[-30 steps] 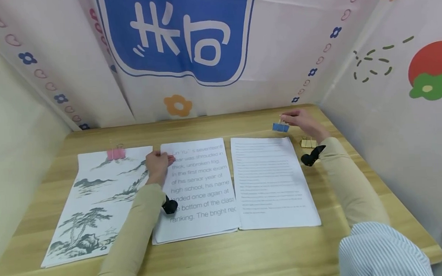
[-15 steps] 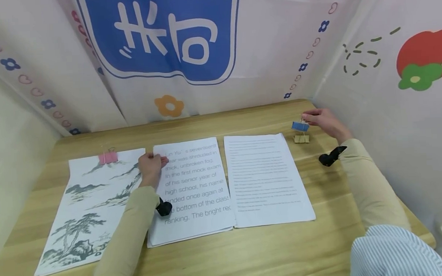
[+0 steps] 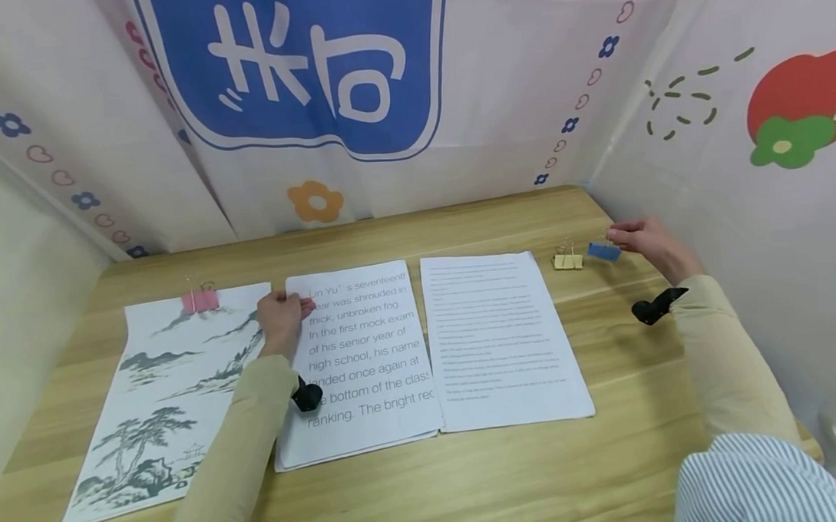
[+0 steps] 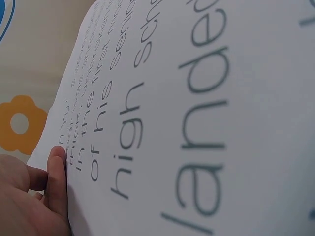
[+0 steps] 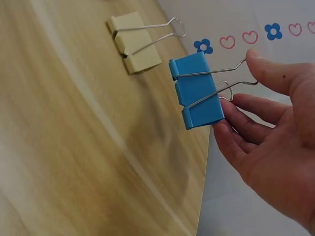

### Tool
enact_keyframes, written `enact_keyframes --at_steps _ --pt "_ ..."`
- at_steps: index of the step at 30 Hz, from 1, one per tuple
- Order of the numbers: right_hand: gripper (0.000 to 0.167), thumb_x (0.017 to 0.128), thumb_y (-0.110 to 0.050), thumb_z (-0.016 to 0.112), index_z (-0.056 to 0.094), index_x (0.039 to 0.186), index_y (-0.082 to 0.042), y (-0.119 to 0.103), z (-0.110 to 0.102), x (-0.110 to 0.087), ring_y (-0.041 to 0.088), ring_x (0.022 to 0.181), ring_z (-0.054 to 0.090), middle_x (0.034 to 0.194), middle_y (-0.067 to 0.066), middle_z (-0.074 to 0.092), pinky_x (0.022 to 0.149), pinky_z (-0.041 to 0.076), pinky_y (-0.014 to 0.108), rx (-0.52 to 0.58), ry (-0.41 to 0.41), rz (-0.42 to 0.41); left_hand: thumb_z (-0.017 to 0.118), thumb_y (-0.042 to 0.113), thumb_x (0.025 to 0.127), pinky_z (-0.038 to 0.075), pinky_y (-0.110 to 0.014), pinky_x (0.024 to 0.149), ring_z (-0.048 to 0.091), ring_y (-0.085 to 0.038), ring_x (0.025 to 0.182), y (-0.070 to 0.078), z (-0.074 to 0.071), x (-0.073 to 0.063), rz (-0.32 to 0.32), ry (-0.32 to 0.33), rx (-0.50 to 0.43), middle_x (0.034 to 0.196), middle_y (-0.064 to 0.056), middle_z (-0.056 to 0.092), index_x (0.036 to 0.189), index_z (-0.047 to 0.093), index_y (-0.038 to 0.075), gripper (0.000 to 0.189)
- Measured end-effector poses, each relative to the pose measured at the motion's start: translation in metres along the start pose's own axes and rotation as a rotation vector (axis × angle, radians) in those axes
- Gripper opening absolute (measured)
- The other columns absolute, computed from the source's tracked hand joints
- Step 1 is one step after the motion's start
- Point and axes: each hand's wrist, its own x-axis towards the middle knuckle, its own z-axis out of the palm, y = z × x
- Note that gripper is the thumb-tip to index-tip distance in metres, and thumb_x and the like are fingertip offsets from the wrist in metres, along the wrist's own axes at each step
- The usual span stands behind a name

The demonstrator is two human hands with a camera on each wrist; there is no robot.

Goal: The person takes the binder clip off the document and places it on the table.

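Observation:
My right hand (image 3: 656,246) holds a blue binder clip (image 5: 199,91) by its wire handles, the thumb on one handle and fingers behind the other. In the right wrist view the clip hangs just off the table. Beside it on the table stands a yellow binder clip (image 5: 133,42), its wire handles upright. My left hand (image 3: 282,318) rests at the upper left edge of the middle stack of paper (image 3: 366,355), printed in large text. In the left wrist view its fingers (image 4: 57,179) lie along the paper's edge, loosely bent.
Left of the middle stack lies a stack of ink-landscape sheets (image 3: 152,378) with a pink binder clip (image 3: 200,301) on its top edge. To the right is a small-print stack (image 3: 497,343), its left edge against the middle one. A printed cloth wall (image 3: 495,97) borders the table.
My right hand has carried the blue clip rightward past the yellow clip and lowered it close to the table. The left hand stays at the middle stack. The head view has shifted slightly.

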Motion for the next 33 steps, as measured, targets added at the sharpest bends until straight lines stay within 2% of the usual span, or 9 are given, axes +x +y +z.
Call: enact_keyframes --at_steps 5,9,13,15,17,19,22,27,33 --pt "0.068 0.098 -0.043 0.043 0.028 0.145 0.005 0.007 0.001 0.002 0.043 0.132 0.038 0.146 0.030 0.033 0.113 0.031 0.052 -0.101 -0.020 -0.020 0.040 0.018 0.100 0.048 -0.004 0.053 0.063 -0.007 0.074 0.000 -0.001 -0.001 -0.003 -0.008 0.003 0.104 -0.009 0.061 0.140 0.039 0.006 0.042" --pt "0.067 0.100 -0.039 0.042 0.026 0.144 0.010 0.009 0.004 0.004 0.043 0.131 0.040 0.145 0.033 0.032 0.112 0.032 0.053 -0.116 -0.053 -0.040 0.040 0.019 0.100 0.047 -0.003 0.052 0.064 -0.008 0.077 -0.001 -0.001 0.000 -0.008 -0.004 0.014 0.106 -0.009 0.061 0.141 0.038 0.007 0.043" --pt "0.068 0.099 -0.038 0.044 0.028 0.142 0.011 0.011 0.009 0.006 0.015 0.107 0.060 0.137 0.029 0.044 0.106 0.042 0.044 -0.095 -0.030 -0.040 0.041 0.020 0.099 0.050 -0.007 0.058 0.065 -0.009 0.079 -0.002 0.000 0.001 -0.003 0.007 0.030 0.106 -0.009 0.063 0.137 0.042 0.008 0.040" --pt "0.066 0.098 -0.038 0.046 0.033 0.139 0.011 0.012 0.010 0.007 -0.003 0.092 0.058 0.124 0.018 0.056 0.100 0.048 0.036 -0.084 -0.003 -0.040 0.042 0.020 0.099 0.052 -0.009 0.062 0.066 -0.009 0.079 -0.003 0.001 0.002 0.000 0.010 0.035 0.106 -0.010 0.064 0.136 0.044 0.008 0.039" --pt "0.062 0.097 -0.039 0.049 0.041 0.134 0.010 0.012 0.012 0.008 -0.011 0.082 0.054 0.108 0.000 0.062 0.092 0.051 0.027 -0.078 0.026 -0.044 0.042 0.020 0.099 0.053 -0.010 0.064 0.066 -0.009 0.078 -0.003 0.001 0.002 0.003 0.012 0.039 0.106 -0.010 0.064 0.135 0.045 0.008 0.038" --pt "0.057 0.096 -0.038 0.051 0.047 0.127 0.009 0.012 0.014 0.008 -0.011 0.079 0.054 0.095 -0.013 0.060 0.086 0.051 0.021 -0.071 0.047 -0.051 0.042 0.020 0.099 0.053 -0.010 0.064 0.066 -0.009 0.078 -0.003 0.001 0.002 0.005 0.015 0.042 0.105 -0.009 0.064 0.135 0.045 0.008 0.038" --pt "0.051 0.095 -0.039 0.052 0.054 0.118 0.006 0.012 0.017 0.009 -0.008 0.080 0.054 0.089 -0.019 0.057 0.083 0.050 0.021 -0.067 0.074 -0.051 0.042 0.019 0.099 0.054 -0.010 0.065 0.065 -0.009 0.078 -0.003 0.000 0.001 0.004 0.016 0.043 0.105 -0.009 0.063 0.136 0.044 0.008 0.039" --pt "0.049 0.095 -0.042 0.051 0.055 0.114 0.003 0.010 0.021 0.011 -0.002 0.083 0.051 0.091 -0.016 0.055 0.083 0.047 0.028 -0.081 0.107 -0.039 0.041 0.018 0.099 0.054 -0.011 0.064 0.065 -0.008 0.076 -0.002 0.000 0.000 0.012 0.018 0.046 0.104 -0.010 0.063 0.137 0.043 0.007 0.040" --pt "0.041 0.095 -0.040 0.051 0.059 0.108 -0.001 0.010 0.028 0.015 0.002 0.083 0.049 0.090 -0.013 0.057 0.077 0.045 0.026 -0.058 0.139 -0.053 0.041 0.018 0.099 0.053 -0.010 0.062 0.064 -0.007 0.072 0.000 0.000 0.000 0.027 0.022 0.046 0.105 -0.012 0.064 0.136 0.044 0.006 0.039"
